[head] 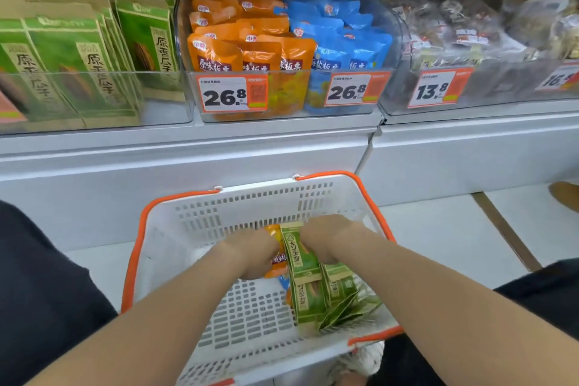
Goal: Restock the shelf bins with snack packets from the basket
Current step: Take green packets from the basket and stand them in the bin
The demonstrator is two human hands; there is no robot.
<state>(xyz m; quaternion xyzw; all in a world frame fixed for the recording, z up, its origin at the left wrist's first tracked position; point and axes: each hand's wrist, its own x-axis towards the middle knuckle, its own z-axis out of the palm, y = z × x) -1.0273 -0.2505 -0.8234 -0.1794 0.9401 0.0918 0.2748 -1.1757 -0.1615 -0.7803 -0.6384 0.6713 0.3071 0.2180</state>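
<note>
A white basket [250, 210] with orange handles sits on the floor below the shelf. Both hands reach down into it. My left hand [253, 254] grips an orange snack packet [277, 263] at the basket's middle. My right hand [326, 238] grips the top of a bundle of green packets [308, 288] that stand on edge and fan out toward the basket's near right corner. A bit of a blue packet [283, 282] shows beneath them. On the shelf above, a clear bin [282, 103] holds orange packets [247, 41] on its left and blue packets [341, 37] on its right.
Tall green packets [78, 56] fill the bin at the left. A bin of dark mixed snacks [470, 28] stands at the right. Price tags hang on the bin fronts. A white shelf base [219, 160] runs behind the basket. Someone's foot [565, 196] is at the far right.
</note>
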